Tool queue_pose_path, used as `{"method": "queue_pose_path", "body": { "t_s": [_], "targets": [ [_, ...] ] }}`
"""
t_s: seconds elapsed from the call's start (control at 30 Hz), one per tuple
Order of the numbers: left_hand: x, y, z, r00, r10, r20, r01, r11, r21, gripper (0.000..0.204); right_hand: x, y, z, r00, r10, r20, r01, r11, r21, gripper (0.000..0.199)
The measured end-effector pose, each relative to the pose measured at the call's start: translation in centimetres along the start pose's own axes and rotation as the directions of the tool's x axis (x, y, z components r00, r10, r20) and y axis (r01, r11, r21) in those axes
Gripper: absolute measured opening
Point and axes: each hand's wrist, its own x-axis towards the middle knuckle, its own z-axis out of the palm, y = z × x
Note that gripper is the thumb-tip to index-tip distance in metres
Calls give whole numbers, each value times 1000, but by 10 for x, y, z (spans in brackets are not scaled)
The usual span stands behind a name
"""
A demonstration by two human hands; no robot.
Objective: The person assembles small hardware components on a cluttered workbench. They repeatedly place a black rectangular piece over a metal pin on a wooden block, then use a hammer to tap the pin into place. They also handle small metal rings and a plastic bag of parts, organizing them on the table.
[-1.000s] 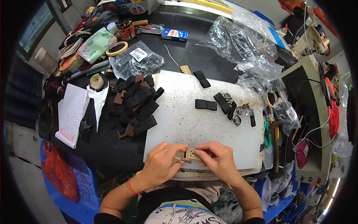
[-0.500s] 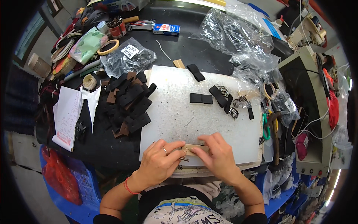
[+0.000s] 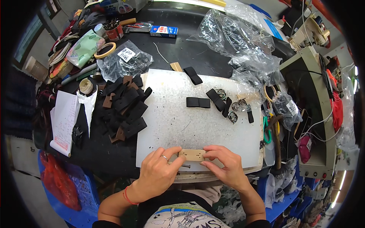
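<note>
A small flat tan strip with several dark holes [image 3: 192, 155] is held level over the near edge of a white board [image 3: 159, 117]. My left hand [image 3: 157, 169], with a ring and a red wrist cord, pinches the strip's left end. Beneath that hand's fingertips a thin metal rod with a flat head [image 3: 185, 166] pokes out to the right; how it is held is hidden. At the right end, my right hand [image 3: 227, 165] has closed thumb and fingers against the strip. Beyond the hands lie black folded straps [image 3: 197, 102] and several metal rings [image 3: 232, 117].
Left of the board is a pile of black and brown strap pieces [image 3: 129, 104], with a notepad [image 3: 62, 119] beyond it. Clear plastic bags [image 3: 235, 38] cover the back right. Green-handled scissors [image 3: 267, 131] and a hammer-like tool [image 3: 278, 148] sit along the right edge.
My right thumb and fingers have shifted from across the strip to its right end, uncovering the holes. The whole view has moved slightly.
</note>
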Motion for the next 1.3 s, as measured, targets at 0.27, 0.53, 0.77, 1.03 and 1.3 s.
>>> {"method": "queue_pose_path", "body": {
  "t_s": [0.27,0.53,0.77,1.03,1.3],
  "targets": [
    [1,2,-3,999,7,33,-8,999,33,26,1,-3,0,999,-33,18,35,993,-109,20],
    [4,5,-15,995,-37,97,50,990,-133,37,0,-3,1,986,-156,64,166,964,-210,19],
    [20,18,-24,975,-220,-31,167,817,-552,24,-1,-3,1,983,-176,58,185,954,-235,19],
    [22,7,25,937,-322,131,288,510,-810,13,0,-3,-1,983,-160,91,175,962,-208,17],
    [20,12,31,988,-137,-75,75,838,-541,15,-5,-5,-6,984,-178,29,179,950,-257,17]
  ]
}}
